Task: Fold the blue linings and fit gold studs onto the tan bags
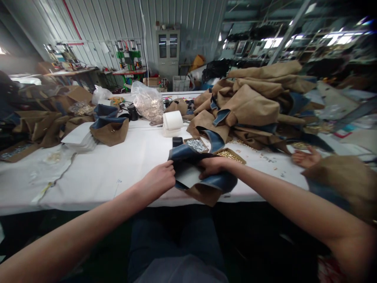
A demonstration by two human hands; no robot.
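A tan bag with a blue lining (pixel 218 181) lies at the table's front edge, its mouth held apart. My left hand (pixel 165 175) is closed on the left rim of the bag. Reaching into the opening, my right hand (pixel 212 166) has its fingers partly hidden inside, beside a pale patch that may be paper; I cannot make out what it grips. Just behind the bag are a box of silver metal pieces (pixel 196 145) and a box of gold metal pieces (pixel 231 155).
A large heap of tan pieces (pixel 253 102) rises at the back right. A white roll (pixel 172 122), a clear bag of small parts (pixel 149 103), a stack of white sheets (pixel 79 137) and another tan bag (pixel 109 131) stand on the table. A co-worker's hand (pixel 306 158) is at the right.
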